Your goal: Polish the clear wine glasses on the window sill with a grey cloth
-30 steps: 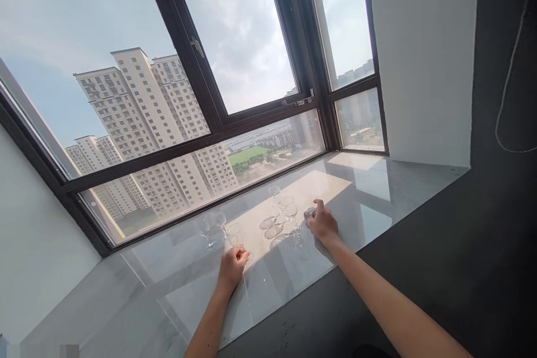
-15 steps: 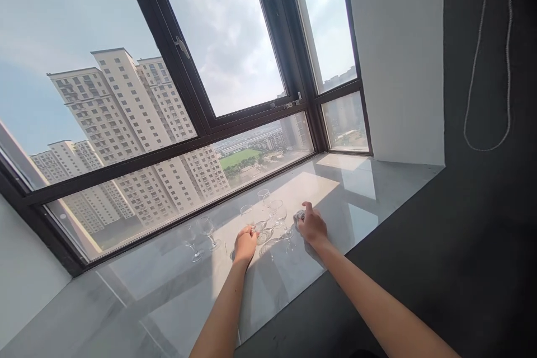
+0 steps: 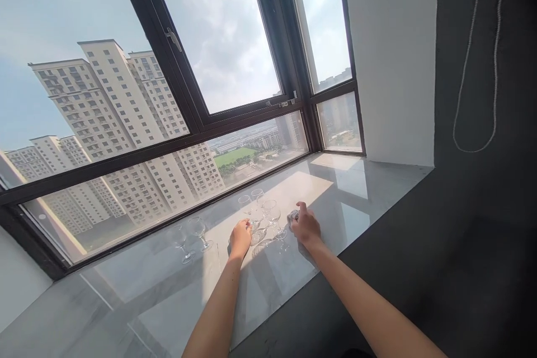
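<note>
On a sunlit windowsill [image 3: 163, 296], work looks midway — left hand [image 3: 241, 238] gripping one glass [image 3: 244, 202] near two others [image 3: 272, 212], right hand [image 3: 306, 225] a crumpled cloth [image 3: 292, 216], two glasses [image 3: 198, 227] apart seemingly pending.

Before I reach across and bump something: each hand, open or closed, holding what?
Left hand: closed on a stemmed glass.
Right hand: closed on a crumpled greyish wad.

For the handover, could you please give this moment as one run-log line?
left hand: holding stemmed glass | right hand: gripping crumpled cloth | windowsill: other glasses upright
</note>
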{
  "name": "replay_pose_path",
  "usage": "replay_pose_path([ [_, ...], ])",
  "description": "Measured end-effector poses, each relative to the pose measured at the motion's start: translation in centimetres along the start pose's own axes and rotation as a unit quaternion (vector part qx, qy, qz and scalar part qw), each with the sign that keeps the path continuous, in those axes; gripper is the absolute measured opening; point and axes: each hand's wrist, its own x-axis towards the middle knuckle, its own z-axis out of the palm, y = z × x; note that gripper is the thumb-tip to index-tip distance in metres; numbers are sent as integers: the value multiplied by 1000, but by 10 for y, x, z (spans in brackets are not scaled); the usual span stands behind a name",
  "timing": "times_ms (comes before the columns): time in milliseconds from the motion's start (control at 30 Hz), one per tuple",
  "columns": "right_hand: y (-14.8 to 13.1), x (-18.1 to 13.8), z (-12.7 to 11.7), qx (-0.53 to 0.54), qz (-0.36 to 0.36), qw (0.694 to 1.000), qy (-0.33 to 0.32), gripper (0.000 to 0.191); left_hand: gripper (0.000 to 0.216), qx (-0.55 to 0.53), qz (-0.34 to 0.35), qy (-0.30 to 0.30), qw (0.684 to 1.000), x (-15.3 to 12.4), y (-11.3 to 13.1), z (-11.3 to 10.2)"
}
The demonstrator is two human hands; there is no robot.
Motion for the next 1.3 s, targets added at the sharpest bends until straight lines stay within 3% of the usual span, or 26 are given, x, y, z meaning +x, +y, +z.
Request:
replay_pose_path([
  [100, 1, 1, 0, 0, -2, 1000, -2, 40, 25, -8, 13, 3, 1000, -11, 2, -5],
  [200, 3, 0, -1, 10, -2, 1000, -7, 40, 24, -26, -3, 70, 997, -25, -2, -19],
  [333, 4, -2, -2, 15, 9, 1000, -9, 41, 24, -20, -95, 226, 969, -41, -20, -53],
  [467, 6, -2, -1, 14, 17, 1000, -3, 42, 38, -18, -198, 296, 934, -46, -47, -78],
  [633, 6, -1, 0, 7, 12, 1000, -1, 42, 46, -43, -263, 270, 925, -29, -74, -79],
  [767, 8, 1, 2, -1, 14, 1000, 5, 42, 39, -66, -259, 216, 939, -11, -90, -75],
  [900, 9, 1, 3, -5, 22, 1000, 8, 42, 18, -80, -246, 175, 950, -4, -100, -76],
  [1300, 5, -1, 0, -5, 15, 1000, -4, 42, 22, -104, -203, 142, 963, -22, -96, -75],
])
